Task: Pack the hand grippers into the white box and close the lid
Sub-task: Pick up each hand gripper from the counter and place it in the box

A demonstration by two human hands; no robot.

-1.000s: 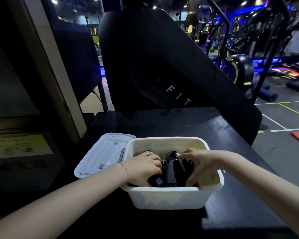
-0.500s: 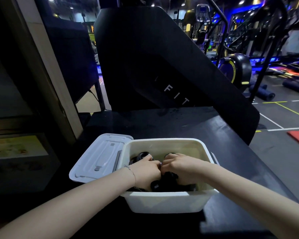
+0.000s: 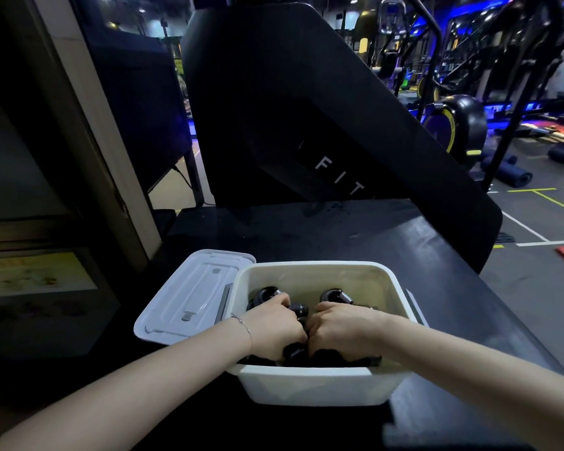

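The white box [image 3: 313,385] stands open on the black table, near its front edge. Black hand grippers [image 3: 334,296] with metal springs lie inside it, their coiled tops showing at the back. Both my hands are down in the box, side by side and touching. My left hand [image 3: 275,328] is curled over a hand gripper on the left side. My right hand [image 3: 342,328] is curled over the grippers on the right. The handles under my fingers are mostly hidden. The white lid [image 3: 189,296] lies flat on the table, against the box's left wall.
The black table [image 3: 339,232] stretches away behind the box. A large black gym machine [image 3: 306,109] marked FIT rises at its far edge. A beige pillar [image 3: 88,125] stands to the left. Gym floor with exercise machines [image 3: 453,122] lies to the right.
My right hand has moved left and sunk lower into the box until it meets my left hand. The upright gripper it held a second ago now lies down among the others.
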